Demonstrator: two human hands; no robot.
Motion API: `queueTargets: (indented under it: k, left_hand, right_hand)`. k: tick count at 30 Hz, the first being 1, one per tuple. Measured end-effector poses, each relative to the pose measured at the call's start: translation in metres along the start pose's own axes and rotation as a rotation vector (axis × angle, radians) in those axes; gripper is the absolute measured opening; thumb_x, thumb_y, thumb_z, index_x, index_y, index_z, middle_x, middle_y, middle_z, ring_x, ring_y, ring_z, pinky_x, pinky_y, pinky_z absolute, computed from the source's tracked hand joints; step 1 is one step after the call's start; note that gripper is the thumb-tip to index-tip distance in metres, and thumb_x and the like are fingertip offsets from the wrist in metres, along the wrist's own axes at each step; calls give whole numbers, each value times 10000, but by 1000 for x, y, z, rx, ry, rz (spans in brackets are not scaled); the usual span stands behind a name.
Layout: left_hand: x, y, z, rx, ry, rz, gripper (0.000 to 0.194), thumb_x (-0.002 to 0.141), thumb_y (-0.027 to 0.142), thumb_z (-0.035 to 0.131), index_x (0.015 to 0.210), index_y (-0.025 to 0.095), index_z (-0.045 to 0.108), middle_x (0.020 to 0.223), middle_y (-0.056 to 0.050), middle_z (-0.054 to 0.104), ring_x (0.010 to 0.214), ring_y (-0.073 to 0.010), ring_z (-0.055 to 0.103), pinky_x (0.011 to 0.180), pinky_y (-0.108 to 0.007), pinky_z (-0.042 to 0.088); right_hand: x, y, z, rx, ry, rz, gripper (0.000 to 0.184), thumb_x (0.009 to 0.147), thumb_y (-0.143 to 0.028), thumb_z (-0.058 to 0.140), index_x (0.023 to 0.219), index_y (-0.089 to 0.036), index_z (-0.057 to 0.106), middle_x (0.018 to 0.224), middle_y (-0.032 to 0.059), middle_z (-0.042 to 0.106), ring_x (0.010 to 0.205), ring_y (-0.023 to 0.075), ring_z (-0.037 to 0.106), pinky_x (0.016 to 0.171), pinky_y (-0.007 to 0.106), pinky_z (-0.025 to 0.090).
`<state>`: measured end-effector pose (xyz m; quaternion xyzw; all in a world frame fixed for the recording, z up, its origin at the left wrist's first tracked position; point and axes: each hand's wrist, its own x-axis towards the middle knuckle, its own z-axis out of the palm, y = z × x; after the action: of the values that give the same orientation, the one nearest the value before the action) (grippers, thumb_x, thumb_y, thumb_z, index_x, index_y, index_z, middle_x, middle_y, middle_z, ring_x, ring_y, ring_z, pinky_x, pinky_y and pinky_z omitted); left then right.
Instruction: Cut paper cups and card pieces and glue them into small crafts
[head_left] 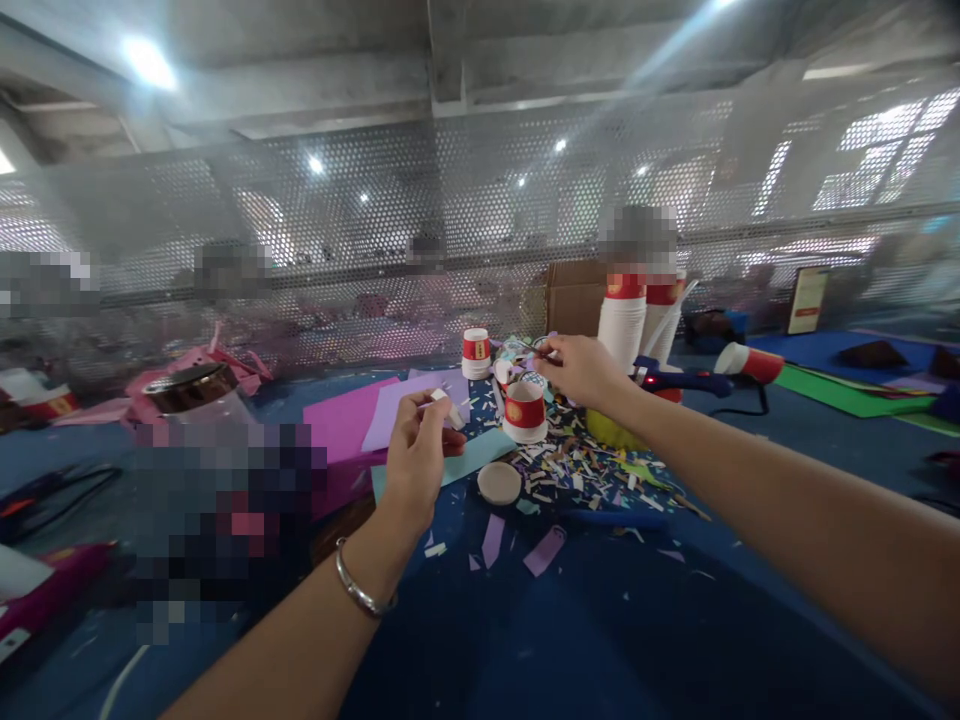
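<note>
My left hand (416, 445) is closed, pinching a small white piece (445, 404) between thumb and fingers. Over the scrap heap, my right hand (583, 366) grips a thin dark tool (535, 349) whose kind I cannot make out. Just below that hand, a red and white paper cup (525, 412) stands upside down among the scraps. Behind it is a second paper cup (475, 354), also inverted. A pale round disc (499, 484) lies flat in front of the nearer cup. Purple and light-blue paper sheets (480, 455) lie beside my left hand.
Many small coloured paper scraps (581, 470) cover the dark blue table (570, 640). Tall stacks of paper cups (622, 325) stand at the back right, near a dark blue glue gun (686, 382). A jar with a brown lid (191, 388) stands left.
</note>
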<state>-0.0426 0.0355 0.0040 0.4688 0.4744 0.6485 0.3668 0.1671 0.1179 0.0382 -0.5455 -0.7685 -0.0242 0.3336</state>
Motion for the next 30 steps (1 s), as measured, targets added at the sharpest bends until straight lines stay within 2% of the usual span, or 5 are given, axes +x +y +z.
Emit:
queueTargets:
  k: [9, 13, 19, 23, 30]
  left_hand:
    - [3, -1, -2, 17, -3, -6, 229, 823, 423, 594, 947, 232, 563, 686, 19, 600, 586, -143, 604, 548, -264, 518]
    - [2, 1, -2, 24, 4, 3, 247, 822, 426, 591, 966, 227, 562, 682, 23, 600, 591, -147, 612, 562, -268, 521]
    - [2, 2, -3, 29, 7, 9, 256, 817, 427, 598, 964, 221, 562, 706, 25, 597, 585, -137, 603, 549, -255, 515]
    - [4, 1, -3, 14, 9, 6, 254, 821, 425, 593, 972, 225, 555, 701, 28, 582, 570, -128, 588, 539, -247, 510]
    - [3, 4, -4, 2, -11, 13, 250, 831, 403, 601, 1000, 221, 570, 726, 15, 581, 593, -129, 587, 562, -255, 510]
  right_hand:
    - [-26, -18, 5, 73, -209, -166, 174, 846, -330, 616, 913, -192, 697, 802, 50, 724, 692, 184, 630, 588, 265, 392]
    - [-30, -17, 13, 66, -223, -151, 180, 832, -262, 616, 980, -176, 672, 761, 49, 708, 654, 180, 620, 569, 265, 374]
    - [-31, -15, 14, 43, -197, -173, 90, 858, -233, 599, 832, -178, 666, 753, 32, 708, 677, 181, 636, 576, 255, 370]
    - [-12, -8, -11, 26, -83, -171, 98, 872, -271, 611, 898, -194, 667, 827, 43, 723, 749, 197, 650, 630, 271, 419]
    - [50, 28, -91, -137, 229, 4, 228, 877, -262, 622, 1032, -109, 689, 947, 133, 720, 830, 210, 635, 692, 317, 411]
